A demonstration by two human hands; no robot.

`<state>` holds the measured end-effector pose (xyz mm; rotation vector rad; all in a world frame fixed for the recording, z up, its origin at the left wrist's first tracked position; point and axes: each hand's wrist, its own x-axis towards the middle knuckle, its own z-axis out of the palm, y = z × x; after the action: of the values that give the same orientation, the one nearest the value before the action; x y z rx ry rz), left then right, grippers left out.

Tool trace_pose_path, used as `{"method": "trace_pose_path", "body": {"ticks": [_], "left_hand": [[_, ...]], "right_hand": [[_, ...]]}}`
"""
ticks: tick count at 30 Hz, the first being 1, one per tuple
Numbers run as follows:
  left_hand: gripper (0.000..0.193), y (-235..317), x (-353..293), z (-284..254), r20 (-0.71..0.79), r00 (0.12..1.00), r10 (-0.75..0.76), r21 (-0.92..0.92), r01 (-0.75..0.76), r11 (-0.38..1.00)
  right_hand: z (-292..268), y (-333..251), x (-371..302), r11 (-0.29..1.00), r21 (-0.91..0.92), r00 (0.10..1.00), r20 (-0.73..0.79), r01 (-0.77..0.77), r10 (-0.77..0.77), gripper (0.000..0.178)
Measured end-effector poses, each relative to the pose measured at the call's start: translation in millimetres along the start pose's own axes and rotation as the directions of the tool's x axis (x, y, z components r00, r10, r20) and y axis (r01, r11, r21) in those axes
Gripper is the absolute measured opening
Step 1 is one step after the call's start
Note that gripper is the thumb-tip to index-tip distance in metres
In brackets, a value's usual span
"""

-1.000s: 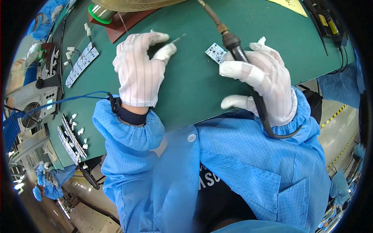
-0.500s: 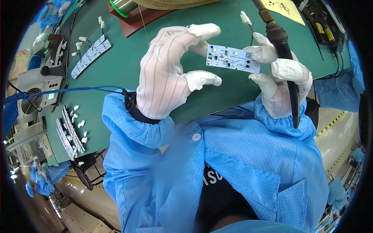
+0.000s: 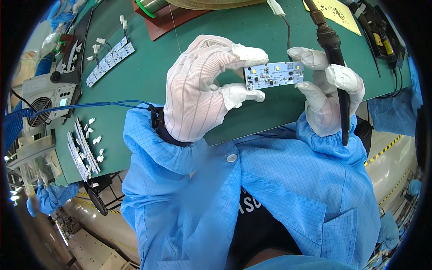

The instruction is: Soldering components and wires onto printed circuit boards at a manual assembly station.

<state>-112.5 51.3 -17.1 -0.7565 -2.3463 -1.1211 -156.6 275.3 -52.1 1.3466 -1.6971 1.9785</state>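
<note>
A small white LED circuit board is held out level in front of me. My left hand, in a white striped glove with wrapped fingertips, has thumb and forefinger closed on the board's left end. My right hand pinches the right end between wrapped fingertips. A black soldering iron also lies in my right hand, running between the fingers with one end pointing down toward my sleeve. Behind the board, a dark wire rises to a white connector. The exact contact of my left fingertips is partly hidden.
More boards with white connectors lie at the far left, and several narrow ones at the near left. A solder spool stands on a reddish-brown base. A yellow sheet and black station are far right. A blue cord runs to my left wrist.
My left hand has moved right and closed its thumb and forefinger on the board's left end. The board has turned to lie more level. The soldering iron stays in my right hand.
</note>
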Motion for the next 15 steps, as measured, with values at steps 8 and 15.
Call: {"method": "trace_pose_path", "body": {"ticks": [8,15], "left_hand": [[0.042,1.0,-0.4,6.7,-0.079,0.993,-0.087,0.004,0.088,0.996],[0.041,0.5,-1.1,7.1,-0.082,0.993,-0.090,-0.011,0.090,0.996]], "right_hand": [[-1.6,2.8,-2.2,0.999,0.003,0.999,-0.004,0.034,-0.034,0.060],[-0.7,-0.9,-1.9,1.000,-0.010,1.000,-0.008,-0.005,0.005,0.059]]}}
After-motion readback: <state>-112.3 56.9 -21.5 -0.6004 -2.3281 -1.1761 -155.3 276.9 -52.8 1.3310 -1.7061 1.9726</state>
